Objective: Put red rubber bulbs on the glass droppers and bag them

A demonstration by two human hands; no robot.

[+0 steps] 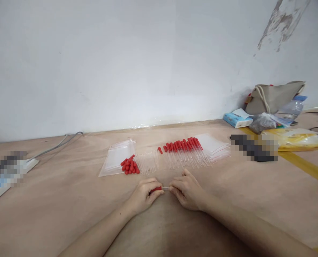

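My left hand (143,194) is closed around a red rubber dropper bulb (156,189). From the bulb's right end runs a thin clear dropper tube (165,188), which my right hand (188,192) pinches between thumb and fingers. The tube's right part is hidden in that hand. Just beyond my hands, loose red bulbs (130,166) lie in a pile beside a row of bare clear tubes (147,161). Further right, several droppers (184,145) with red bulbs on clear tubes lie side by side, bulbs toward the wall.
Flat clear bags (116,155) lie on the left, and more bags (211,145) lie on the right. At the far right are a tissue pack (237,118), a grey bag (276,98) and a yellow packet (300,141). A grey cable (58,145) crosses the left side.
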